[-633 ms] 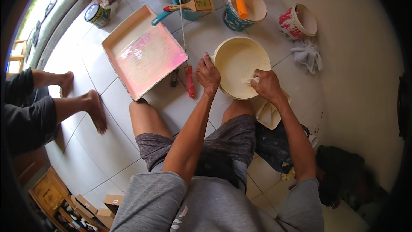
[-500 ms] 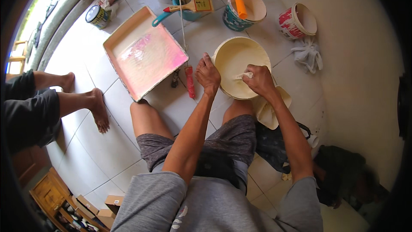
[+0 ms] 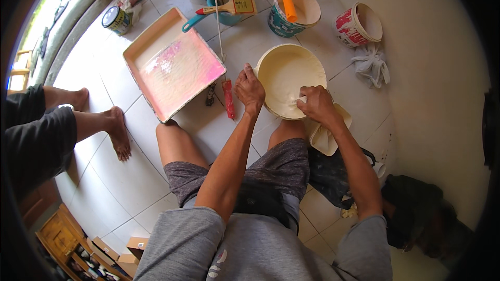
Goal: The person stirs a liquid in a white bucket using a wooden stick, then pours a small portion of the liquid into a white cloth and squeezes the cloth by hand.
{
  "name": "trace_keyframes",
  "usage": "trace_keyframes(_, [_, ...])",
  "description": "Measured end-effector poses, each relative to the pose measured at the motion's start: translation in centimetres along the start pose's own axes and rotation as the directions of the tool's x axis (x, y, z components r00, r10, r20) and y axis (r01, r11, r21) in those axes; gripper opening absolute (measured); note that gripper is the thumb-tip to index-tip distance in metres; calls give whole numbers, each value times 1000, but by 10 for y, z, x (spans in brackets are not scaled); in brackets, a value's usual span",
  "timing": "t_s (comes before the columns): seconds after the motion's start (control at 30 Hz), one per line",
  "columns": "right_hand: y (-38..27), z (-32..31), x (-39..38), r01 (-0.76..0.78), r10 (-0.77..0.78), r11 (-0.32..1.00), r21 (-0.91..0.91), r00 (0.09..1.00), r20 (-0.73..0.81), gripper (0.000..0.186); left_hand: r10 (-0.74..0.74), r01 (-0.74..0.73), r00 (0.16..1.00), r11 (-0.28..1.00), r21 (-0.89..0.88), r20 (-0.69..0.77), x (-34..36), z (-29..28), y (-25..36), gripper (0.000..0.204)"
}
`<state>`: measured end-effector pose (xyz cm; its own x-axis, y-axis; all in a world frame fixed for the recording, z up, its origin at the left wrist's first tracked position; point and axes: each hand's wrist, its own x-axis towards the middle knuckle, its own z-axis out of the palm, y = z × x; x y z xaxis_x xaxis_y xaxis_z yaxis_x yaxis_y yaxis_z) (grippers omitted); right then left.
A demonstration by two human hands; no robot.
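Observation:
Between my knees and a little beyond them stands a round bucket of smooth cream paint. The fingers of my left hand are closed at the bucket's left rim, thumb pointing away from me. Over the near right part of the paint, my right hand grips a short whitish stirrer. Its lower end dips into the paint and is hidden; most of its upper part is covered by my fingers.
Left of the bucket lie a pink-stained paint tray and a red-handled roller frame. Beyond stand a paintbrush across a teal pail, a bucket with an orange roller handle, and a red-white bucket. Another person's feet are at left.
My right hand has drawn the stirrer slightly nearer to me through the paint, and less of it shows. My left hand stays at the rim. The whole view has shifted slightly.

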<state>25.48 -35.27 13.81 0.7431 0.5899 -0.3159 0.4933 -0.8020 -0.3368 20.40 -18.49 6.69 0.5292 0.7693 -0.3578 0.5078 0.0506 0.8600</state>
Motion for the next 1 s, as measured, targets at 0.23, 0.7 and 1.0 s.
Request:
trace_keyframes(0.23, [38, -12, 12, -137, 127, 990, -22, 961, -245, 24, -45, 45, 998, 999, 16, 31, 3, 1, -2, 63])
trace_keyframes(0.7, [14, 5, 0, 108, -97, 981, 160, 992, -74, 21, -8, 8, 1000, 1000, -1, 18, 10, 11, -17, 61])
trace_keyframes(1.0, [-13, 8, 68, 137, -119, 987, 86, 976, -184, 24, -36, 37, 999, 999, -33, 21, 4, 4, -6, 61])
